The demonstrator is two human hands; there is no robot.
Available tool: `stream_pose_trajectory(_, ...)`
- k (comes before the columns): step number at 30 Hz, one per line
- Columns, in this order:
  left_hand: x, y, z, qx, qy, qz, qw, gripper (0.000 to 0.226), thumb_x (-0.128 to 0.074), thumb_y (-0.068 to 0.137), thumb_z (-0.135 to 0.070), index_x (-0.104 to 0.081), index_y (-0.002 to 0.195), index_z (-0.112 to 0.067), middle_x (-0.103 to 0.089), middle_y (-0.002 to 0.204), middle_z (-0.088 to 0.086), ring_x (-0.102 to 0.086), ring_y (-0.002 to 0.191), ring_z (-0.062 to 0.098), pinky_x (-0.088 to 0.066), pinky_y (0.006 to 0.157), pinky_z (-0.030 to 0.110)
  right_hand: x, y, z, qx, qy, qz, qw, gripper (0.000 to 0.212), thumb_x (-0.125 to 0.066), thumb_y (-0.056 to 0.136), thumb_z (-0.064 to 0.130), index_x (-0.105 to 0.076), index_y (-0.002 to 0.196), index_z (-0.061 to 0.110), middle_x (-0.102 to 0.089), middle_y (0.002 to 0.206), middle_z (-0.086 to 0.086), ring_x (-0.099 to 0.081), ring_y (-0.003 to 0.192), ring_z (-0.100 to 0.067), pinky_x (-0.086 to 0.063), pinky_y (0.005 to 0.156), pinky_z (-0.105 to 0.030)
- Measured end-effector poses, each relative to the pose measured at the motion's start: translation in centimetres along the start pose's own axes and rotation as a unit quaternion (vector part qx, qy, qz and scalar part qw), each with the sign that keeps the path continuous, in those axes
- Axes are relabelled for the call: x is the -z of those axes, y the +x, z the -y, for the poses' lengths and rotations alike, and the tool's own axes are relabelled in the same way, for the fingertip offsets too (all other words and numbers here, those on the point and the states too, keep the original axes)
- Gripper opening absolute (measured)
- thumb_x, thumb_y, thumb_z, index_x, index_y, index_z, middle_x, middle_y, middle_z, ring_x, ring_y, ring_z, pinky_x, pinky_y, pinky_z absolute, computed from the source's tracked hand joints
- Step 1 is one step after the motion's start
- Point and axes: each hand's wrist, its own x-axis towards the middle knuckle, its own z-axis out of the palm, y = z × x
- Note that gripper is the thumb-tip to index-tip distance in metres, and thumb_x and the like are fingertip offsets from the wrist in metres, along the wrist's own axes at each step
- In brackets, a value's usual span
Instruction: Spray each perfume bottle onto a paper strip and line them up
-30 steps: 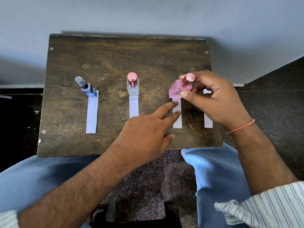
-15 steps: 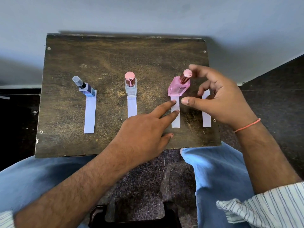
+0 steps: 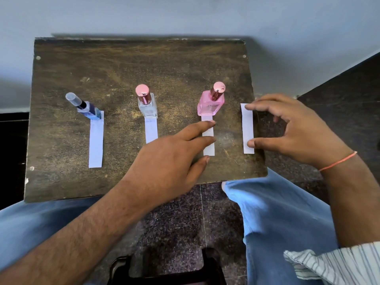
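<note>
My right hand (image 3: 296,130) has come off the pink bottle (image 3: 210,103), which a second ago it was gripping tilted by the cap and body; the bottle now stands free and upright on the far end of the third strip (image 3: 208,138), so I take that station as set down. The right hand has shifted to the fourth strip (image 3: 247,128) near the right edge of the table (image 3: 144,64): fingers spread fairly wide, forefinger tip on the strip's far end, thumb tip at its near end, nothing held. It looks like a straightening touch, though I cannot tell whether the paper is being pressed or only brushed. My left hand (image 3: 170,159) is unchanged, flat and loose, two fingertips resting across the third strip below the pink bottle, pinning it; it holds nothing. Left of that, the clear bottle (image 3: 147,105) with a pink cap sits on the head of the second strip (image 3: 151,130), and the blue bottle (image 3: 88,109) on the head of the first strip (image 3: 96,140). Three bottles paired and roughly in a row. The fourth strip carries no bottle and none is in view, so I judge the line-up nearly done, with only this last strip's purpose unclear.
</note>
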Motion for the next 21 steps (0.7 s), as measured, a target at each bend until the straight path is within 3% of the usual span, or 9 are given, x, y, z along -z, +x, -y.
stream_pose_trajectory(3, -0.06, 0.3, -0.35, -0.029, -0.017, -0.016, 0.999, 0.043, -0.055, 0.107, -0.044, -0.066, 0.148, -0.034, -0.039, 0.17, -0.029, -0.077, 0.111, 0.011, -0.067, 0.077, 0.041, -0.3, 0.09, 0.1, 0.008, -0.017, 0.03, 0.999, 0.079, -0.099, 0.073, 0.029, -0.069, 0.145, 0.026, -0.062, 0.147, 0.008, -0.056, 0.137, -0.015, -0.043, 0.115, -0.031)
stream_pose_trajectory(5, -0.16, 0.47, -0.54, -0.038, -0.025, -0.011, 0.999, 0.042, -0.058, 0.107, -0.042, -0.066, 0.148, -0.033, -0.041, 0.17, -0.026, -0.077, 0.111, 0.011, -0.067, 0.08, 0.043, -0.23, 0.04, -0.09, 0.008, -0.018, 0.037, 0.999, 0.079, -0.101, 0.073, 0.027, -0.069, 0.146, 0.024, -0.061, 0.149, 0.007, -0.054, 0.141, -0.018, -0.039, 0.122, -0.037)
stream_pose_trajectory(16, -0.31, 0.68, -0.59, -0.04, -0.034, 0.004, 0.999, 0.041, -0.061, 0.107, -0.038, -0.067, 0.147, -0.031, -0.043, 0.169, -0.024, -0.077, 0.109, 0.011, -0.066, 0.081, 0.042, -0.08, -0.18, -0.57, 0.009, -0.018, 0.04, 0.999, 0.082, -0.1, 0.074, 0.024, -0.067, 0.149, 0.022, -0.06, 0.151, 0.006, -0.054, 0.142, -0.021, -0.041, 0.123, -0.049)
stream_pose_trajectory(18, -0.33, 0.74, -0.61, -0.039, -0.034, 0.004, 0.999, 0.041, -0.062, 0.107, -0.037, -0.067, 0.147, -0.03, -0.045, 0.169, -0.022, -0.076, 0.111, 0.013, -0.066, 0.083, 0.043, -0.16, -0.2, -0.48, 0.012, 0.001, 0.028, 1.0, 0.079, -0.1, 0.074, 0.023, -0.068, 0.147, 0.023, -0.061, 0.147, 0.006, -0.056, 0.138, -0.016, -0.045, 0.117, -0.042)
stream_pose_trajectory(21, -0.23, 0.61, -0.53, -0.045, -0.04, -0.023, 0.998, 0.039, -0.065, 0.106, -0.035, -0.069, 0.144, -0.028, -0.048, 0.166, -0.017, -0.071, 0.119, 0.017, -0.065, 0.089, 0.045, 0.44, -0.44, -0.24, 0.032, 0.049, -0.048, 0.997, 0.067, -0.098, 0.077, 0.024, -0.072, 0.139, 0.028, -0.06, 0.135, 0.01, -0.055, 0.118, 0.002, -0.047, 0.094, -0.018)
